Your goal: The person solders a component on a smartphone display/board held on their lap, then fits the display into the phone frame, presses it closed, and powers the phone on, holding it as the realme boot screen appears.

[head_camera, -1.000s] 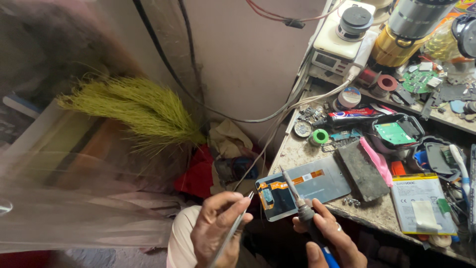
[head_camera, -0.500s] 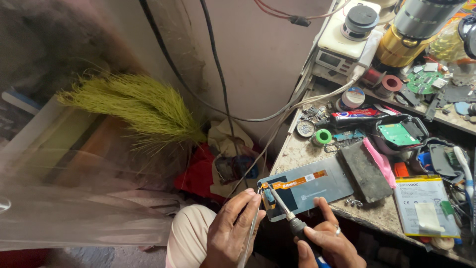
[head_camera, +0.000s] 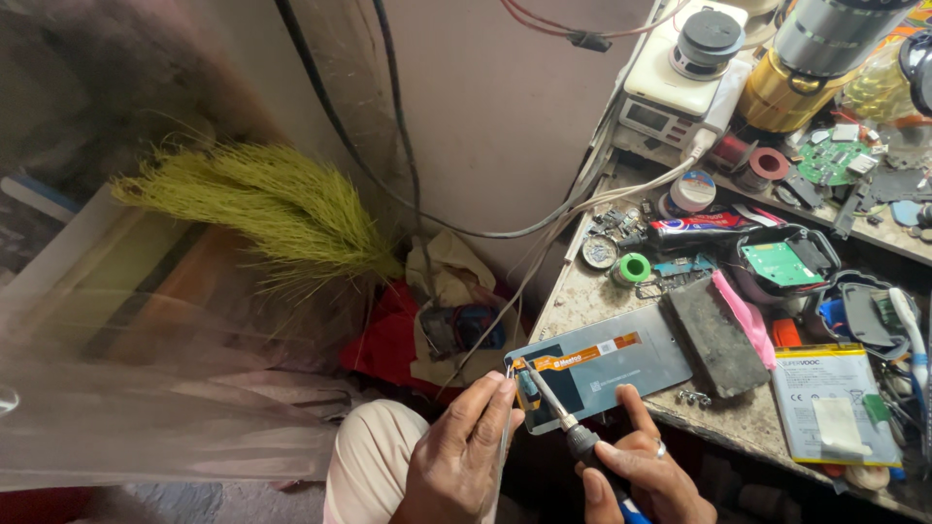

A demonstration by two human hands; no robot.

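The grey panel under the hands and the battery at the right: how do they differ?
The panel is grey, overhangs the bench edge and bears an orange strip; the battery is white with a yellow edge and lies untouched. Both hands, left and right, work at the panel. Both are flat rectangles.

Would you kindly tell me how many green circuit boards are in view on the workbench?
2: a round green circuit board near the gold cylinder, and a rectangular green circuit board inside a black frame. The clutter may hide others.
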